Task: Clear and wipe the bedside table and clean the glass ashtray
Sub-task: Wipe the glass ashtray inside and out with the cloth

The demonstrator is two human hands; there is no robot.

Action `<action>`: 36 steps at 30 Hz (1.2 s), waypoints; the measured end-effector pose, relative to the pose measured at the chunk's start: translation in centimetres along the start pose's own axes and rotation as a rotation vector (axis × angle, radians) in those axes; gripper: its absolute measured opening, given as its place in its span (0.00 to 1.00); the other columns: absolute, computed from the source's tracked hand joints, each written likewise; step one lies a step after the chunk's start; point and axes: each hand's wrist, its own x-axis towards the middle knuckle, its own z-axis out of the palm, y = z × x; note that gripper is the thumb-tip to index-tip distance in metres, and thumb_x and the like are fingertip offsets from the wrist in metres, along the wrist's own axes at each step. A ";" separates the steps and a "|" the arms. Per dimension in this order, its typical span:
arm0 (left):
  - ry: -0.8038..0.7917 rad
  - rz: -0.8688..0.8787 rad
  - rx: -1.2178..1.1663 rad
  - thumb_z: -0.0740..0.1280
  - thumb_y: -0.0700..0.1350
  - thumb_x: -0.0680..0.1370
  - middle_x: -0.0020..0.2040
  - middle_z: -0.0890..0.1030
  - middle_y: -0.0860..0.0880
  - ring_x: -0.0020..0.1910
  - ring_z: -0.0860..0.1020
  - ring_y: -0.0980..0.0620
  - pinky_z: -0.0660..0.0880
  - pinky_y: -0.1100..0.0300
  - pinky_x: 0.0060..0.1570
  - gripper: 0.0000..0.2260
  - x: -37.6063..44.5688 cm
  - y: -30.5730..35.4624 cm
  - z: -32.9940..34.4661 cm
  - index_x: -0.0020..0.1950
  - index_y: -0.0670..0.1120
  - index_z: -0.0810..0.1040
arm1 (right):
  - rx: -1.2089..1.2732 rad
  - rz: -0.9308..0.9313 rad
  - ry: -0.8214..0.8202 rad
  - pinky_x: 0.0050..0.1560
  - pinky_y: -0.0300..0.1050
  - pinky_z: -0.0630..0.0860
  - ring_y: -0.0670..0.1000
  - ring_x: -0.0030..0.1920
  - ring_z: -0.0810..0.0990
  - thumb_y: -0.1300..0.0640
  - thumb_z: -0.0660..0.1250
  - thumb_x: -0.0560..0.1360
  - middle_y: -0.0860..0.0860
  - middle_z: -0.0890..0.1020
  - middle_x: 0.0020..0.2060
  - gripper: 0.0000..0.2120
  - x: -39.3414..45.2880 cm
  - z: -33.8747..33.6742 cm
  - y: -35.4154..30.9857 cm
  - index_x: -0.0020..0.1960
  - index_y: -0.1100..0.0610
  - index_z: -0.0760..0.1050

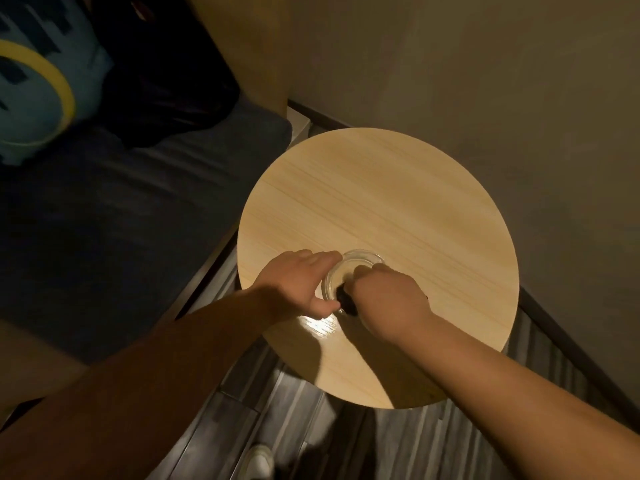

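Note:
A round light-wood bedside table (381, 188) fills the middle of the view. A clear glass ashtray (360, 263) sits on its near half. My left hand (298, 282) grips the ashtray's left rim, thumb at the near side. My right hand (388, 299) is closed on a dark cloth (348, 301) and presses it inside the ashtray. Most of the cloth and the ashtray's near side are hidden by my hands.
A bed with a dark sheet (121, 220) lies to the left, with a blue and yellow pillow (38, 84) at its head. A plain wall (502, 81) stands behind and right of the table. Dark floorboards (294, 427) run below, with a white shoe (258, 462) on them.

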 end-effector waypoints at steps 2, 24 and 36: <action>0.010 -0.009 -0.044 0.66 0.60 0.68 0.45 0.77 0.54 0.39 0.72 0.52 0.72 0.54 0.38 0.23 -0.2 0.1 -0.1 0.59 0.53 0.68 | 0.013 0.046 0.078 0.35 0.46 0.64 0.55 0.52 0.74 0.53 0.65 0.72 0.51 0.75 0.50 0.14 1.7 -0.6 -0.1 0.57 0.54 0.74; 0.036 -0.013 -0.002 0.64 0.61 0.68 0.47 0.77 0.54 0.42 0.71 0.52 0.68 0.55 0.41 0.26 -0.7 0.4 0.3 0.62 0.52 0.67 | -0.007 0.084 0.091 0.35 0.45 0.63 0.55 0.51 0.72 0.54 0.64 0.72 0.51 0.75 0.51 0.11 1.3 -0.6 -0.7 0.54 0.54 0.76; 0.088 -0.007 0.026 0.64 0.61 0.68 0.44 0.79 0.51 0.40 0.72 0.50 0.70 0.55 0.41 0.26 -0.8 1.0 0.2 0.62 0.48 0.71 | -0.057 0.088 0.041 0.36 0.46 0.63 0.55 0.52 0.71 0.55 0.63 0.73 0.51 0.74 0.50 0.09 1.8 -2.1 -0.1 0.52 0.55 0.76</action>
